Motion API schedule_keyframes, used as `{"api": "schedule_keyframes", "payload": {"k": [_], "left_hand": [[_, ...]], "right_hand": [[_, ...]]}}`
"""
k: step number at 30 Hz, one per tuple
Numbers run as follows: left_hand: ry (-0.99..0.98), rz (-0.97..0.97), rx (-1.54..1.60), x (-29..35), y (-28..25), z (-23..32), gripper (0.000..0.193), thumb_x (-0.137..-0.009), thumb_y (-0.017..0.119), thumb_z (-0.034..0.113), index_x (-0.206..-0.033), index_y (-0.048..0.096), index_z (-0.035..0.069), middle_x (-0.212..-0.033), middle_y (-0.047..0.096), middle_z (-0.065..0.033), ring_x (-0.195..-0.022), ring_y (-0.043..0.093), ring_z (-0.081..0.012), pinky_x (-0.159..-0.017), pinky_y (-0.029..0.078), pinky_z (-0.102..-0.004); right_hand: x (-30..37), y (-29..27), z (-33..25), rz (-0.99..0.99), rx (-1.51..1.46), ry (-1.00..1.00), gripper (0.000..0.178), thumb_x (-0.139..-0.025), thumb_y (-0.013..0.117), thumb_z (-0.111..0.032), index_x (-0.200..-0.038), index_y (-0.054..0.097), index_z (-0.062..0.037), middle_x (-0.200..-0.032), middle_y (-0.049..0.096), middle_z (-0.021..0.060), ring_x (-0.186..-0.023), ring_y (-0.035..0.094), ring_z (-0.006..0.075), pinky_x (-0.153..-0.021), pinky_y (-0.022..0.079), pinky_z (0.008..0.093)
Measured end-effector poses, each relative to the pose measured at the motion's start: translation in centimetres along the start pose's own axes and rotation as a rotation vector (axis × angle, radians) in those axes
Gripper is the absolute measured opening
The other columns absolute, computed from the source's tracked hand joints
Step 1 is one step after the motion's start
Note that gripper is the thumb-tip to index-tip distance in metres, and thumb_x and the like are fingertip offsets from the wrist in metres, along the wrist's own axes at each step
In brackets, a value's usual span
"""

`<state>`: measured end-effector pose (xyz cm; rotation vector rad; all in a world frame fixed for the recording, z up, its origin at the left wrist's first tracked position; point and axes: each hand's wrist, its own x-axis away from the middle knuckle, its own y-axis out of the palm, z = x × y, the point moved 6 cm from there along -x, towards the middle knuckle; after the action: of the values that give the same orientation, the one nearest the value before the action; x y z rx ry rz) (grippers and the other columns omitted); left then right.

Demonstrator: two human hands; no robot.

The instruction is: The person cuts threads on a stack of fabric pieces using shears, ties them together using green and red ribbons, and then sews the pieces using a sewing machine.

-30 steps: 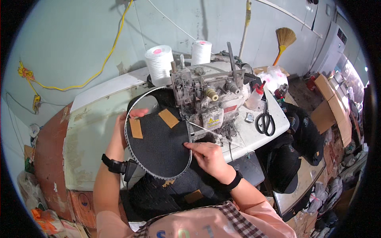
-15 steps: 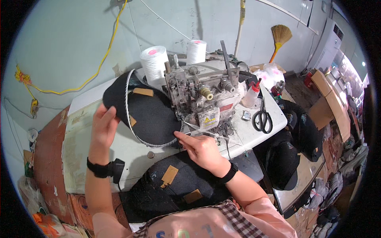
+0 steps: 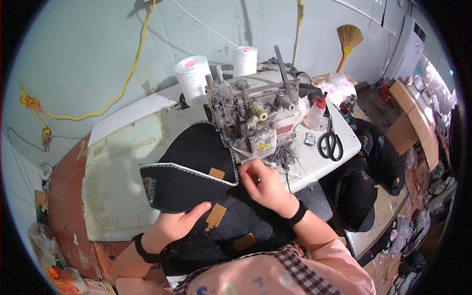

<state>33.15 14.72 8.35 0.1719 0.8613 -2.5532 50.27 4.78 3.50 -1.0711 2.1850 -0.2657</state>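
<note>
My left hand [image 3: 179,223] gripped the black panel [image 3: 189,184], thumb on top, while right fingers [image 3: 250,169] pinched its white-edged corner beside the machine [image 3: 255,120].

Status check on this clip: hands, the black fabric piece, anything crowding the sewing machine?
Left hand grips black fabric piece at near edge. Right hand pinches at sewing machine foot. Scissors lie apart, right of machine.

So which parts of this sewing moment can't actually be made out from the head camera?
- Needle area of the sewing machine: too small and cluttered, partly behind the right hand.
- Left hand fingers: tucked under the folded black fabric piece, so the grip is hidden.
- Thread at the right fingertips: too fine to see.
- Small sticker on the machine front: too small to read.
- Lap pile of black pieces: its lower part is hidden by the person's chest.
</note>
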Motion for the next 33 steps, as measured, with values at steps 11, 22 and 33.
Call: {"api": "schedule_keyframes", "payload": {"k": [11,22,33], "left_hand": [[-0.083,0.430,0.231,-6.7,-3.2,-9.6,0.019,-0.085,0.064,0.012,-0.098,0.063,-0.003,-0.087,0.065,-0.0057,-0.074,0.057,-0.0104,-0.065,0.046,-0.0278],[-0.673,0.357,-0.557,3.6,-12.4,-19.3,0.039,-0.081,0.064,0.019,-0.048,0.056,-0.001,-0.041,0.047,-0.0080,-0.042,0.047,-0.0115,-0.044,0.036,-0.0302],[-0.237,-0.392,-0.177,1.6,1.5,-3.4,0.062,-0.085,0.062,0.037,-0.131,0.040,0.001,-0.121,0.053,-0.0256,-0.112,0.052,-0.0396,-0.093,0.043,-0.0412]], "right_hand": [[2.6,3.6,-0.1,-0.472,0.174,-0.177,0.057,-0.068,0.076,-0.026,-0.115,0.053,-0.0058,-0.102,0.055,0.0163,-0.095,0.056,0.0352,-0.082,0.047,0.0416],[2.3,-1.9,1.0,-0.206,-0.115,-0.110,0.011,-0.078,0.067,-0.002,-0.087,0.061,-0.0001,-0.091,0.065,0.0148,-0.085,0.064,0.0297,-0.076,0.051,0.0335],[-2.3,-3.1,-2.6,-0.203,0.146,-0.214,0.013,-0.078,0.065,-0.009,-0.090,0.064,-0.0050,-0.079,0.064,0.0138,-0.073,0.063,0.0319,-0.064,0.050,0.0380]]}}
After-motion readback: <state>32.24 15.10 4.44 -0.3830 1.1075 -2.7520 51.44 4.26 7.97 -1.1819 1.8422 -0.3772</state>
